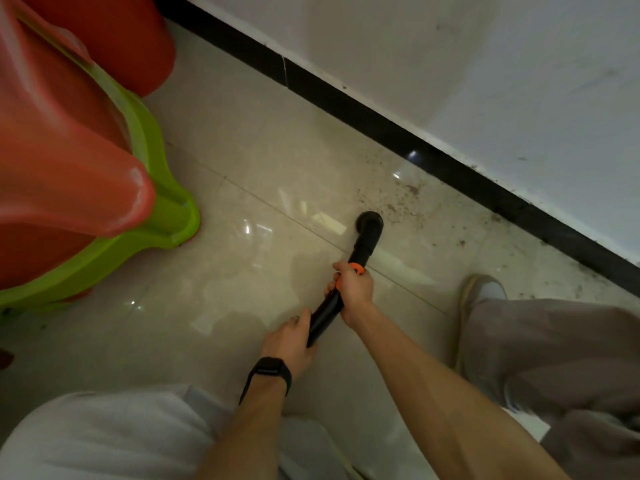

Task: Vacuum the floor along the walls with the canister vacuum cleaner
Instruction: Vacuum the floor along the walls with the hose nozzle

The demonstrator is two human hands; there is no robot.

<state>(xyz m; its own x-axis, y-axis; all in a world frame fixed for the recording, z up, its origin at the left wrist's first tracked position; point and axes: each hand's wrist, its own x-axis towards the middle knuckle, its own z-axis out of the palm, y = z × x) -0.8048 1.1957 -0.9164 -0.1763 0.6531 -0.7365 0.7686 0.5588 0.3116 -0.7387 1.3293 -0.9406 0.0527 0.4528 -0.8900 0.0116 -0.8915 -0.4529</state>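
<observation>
tube (325, 317): rigid, probably light plastic; nozzle (370, 221) on floor (242, 168), at edge of dust (408, 195) near skirting (381, 123) | right hand (353, 289): fingers wrapped round orange collar (356, 268) | left hand (291, 341): fingers curled round rear end | grip: two-handed, steers well

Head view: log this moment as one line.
left hand: grips wand | right hand: grips wand | nozzle: at dirt by baseboard

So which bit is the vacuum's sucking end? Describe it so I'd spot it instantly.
Follow the black skirting along the white wall to the patch of dark dust on the pale tiles. At its edge sits the nozzle: the only round black mouth on the floor, ending a tube with an orange collar.
</observation>
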